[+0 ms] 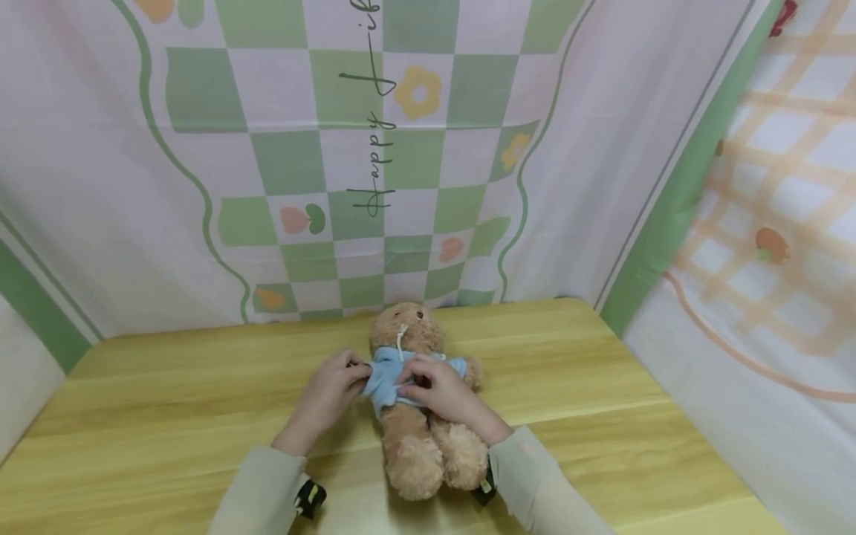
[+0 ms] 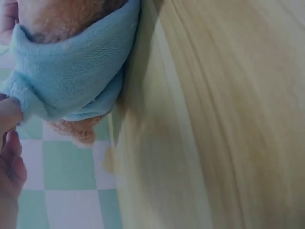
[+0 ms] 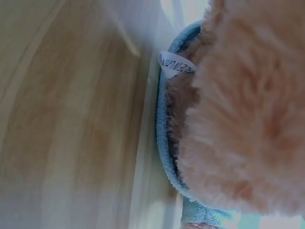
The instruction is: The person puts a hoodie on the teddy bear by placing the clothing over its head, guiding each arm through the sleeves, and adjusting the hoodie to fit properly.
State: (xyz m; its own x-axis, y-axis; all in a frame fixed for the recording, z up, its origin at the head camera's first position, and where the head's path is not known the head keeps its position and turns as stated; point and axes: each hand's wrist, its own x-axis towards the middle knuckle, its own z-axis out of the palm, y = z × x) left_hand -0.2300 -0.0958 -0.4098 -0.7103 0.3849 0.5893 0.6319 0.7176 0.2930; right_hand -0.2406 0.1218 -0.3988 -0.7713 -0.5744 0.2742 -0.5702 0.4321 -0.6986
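A brown plush teddy bear (image 1: 416,461) lies on its back on the wooden table, head toward the far edge. It wears a light blue hoodie (image 1: 384,383) with a pale drawstring at the neck. My left hand (image 1: 334,386) pinches the hoodie at the bear's side; the left wrist view shows the blue cloth (image 2: 71,71) pulled out between thumb and finger. My right hand (image 1: 441,390) lies over the front of the hoodie, fingers curled at the cloth near its middle. In the right wrist view, a white tag (image 3: 176,64) sticks out beneath the hoodie's hem.
The wooden table (image 1: 200,401) extends to both sides of the bear. Behind it hangs a green and white checkered cloth (image 1: 281,163) with lettering and flowers. Another cloth with an orange grid (image 1: 789,193) hangs at the right.
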